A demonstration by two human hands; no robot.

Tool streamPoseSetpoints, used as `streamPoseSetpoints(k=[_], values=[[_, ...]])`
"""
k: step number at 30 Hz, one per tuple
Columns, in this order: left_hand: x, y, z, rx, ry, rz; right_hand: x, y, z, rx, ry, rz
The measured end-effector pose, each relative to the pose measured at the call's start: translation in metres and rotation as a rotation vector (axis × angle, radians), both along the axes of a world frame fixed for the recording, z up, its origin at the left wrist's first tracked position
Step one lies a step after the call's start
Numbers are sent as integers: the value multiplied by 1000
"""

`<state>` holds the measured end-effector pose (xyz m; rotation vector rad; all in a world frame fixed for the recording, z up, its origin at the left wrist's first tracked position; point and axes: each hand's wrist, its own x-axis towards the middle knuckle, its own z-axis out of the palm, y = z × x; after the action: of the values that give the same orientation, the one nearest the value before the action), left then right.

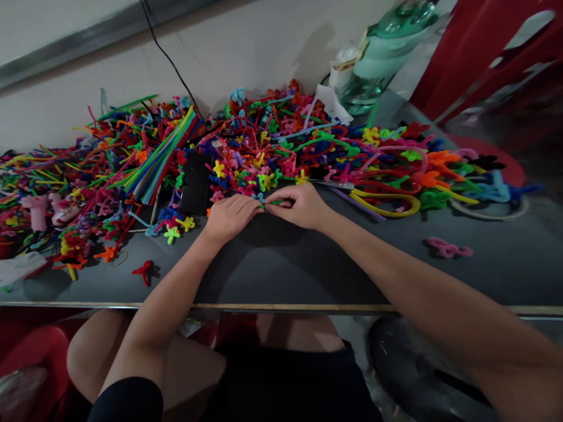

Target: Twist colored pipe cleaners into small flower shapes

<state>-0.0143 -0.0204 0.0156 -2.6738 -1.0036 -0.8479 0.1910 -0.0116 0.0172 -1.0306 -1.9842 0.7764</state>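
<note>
A short green pipe cleaner (276, 203) runs between my two hands, low over the grey table (281, 264). My left hand (232, 217) pinches it from the left, fingers pressed together. From the other side my right hand (303, 206) grips it between thumb and forefinger. Most of the pipe cleaner is hidden by my fingers. Right behind my fingertips lies a heap of coloured pipe-cleaner flowers and twists (250, 158). A black phone (196, 183) lies just beyond my left hand. Scissors (332, 184) rest behind my right hand.
A bundle of straight pipe cleaners (165, 155) leans on the heap at left. At the back right stands a green bottle (373, 64). A red twisted piece (144, 272) and a pink one (448, 248) lie nearer the front edge. Red chairs (479, 53) stand at right.
</note>
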Motion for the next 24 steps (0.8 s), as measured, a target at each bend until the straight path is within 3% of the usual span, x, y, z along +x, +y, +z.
streamPoseSetpoints(k=[4,12,16,19,22,24], values=[[4,-2,-1,69,-64,120,-4,-6,7,-43,78,-48],[3,-4,4,126,-18,10,-6,-2,-2,-113,100,8],[4,-9,7,69,34,-11,-7,-1,-6,-83,55,58],[7,-12,7,-109,-73,3,-8,-6,-2,-17,19,66],[12,-11,4,-437,-403,27,-7,-10,2,57,37,-21],[14,-8,1,-673,-623,15,-6,-9,3,6,66,-51]])
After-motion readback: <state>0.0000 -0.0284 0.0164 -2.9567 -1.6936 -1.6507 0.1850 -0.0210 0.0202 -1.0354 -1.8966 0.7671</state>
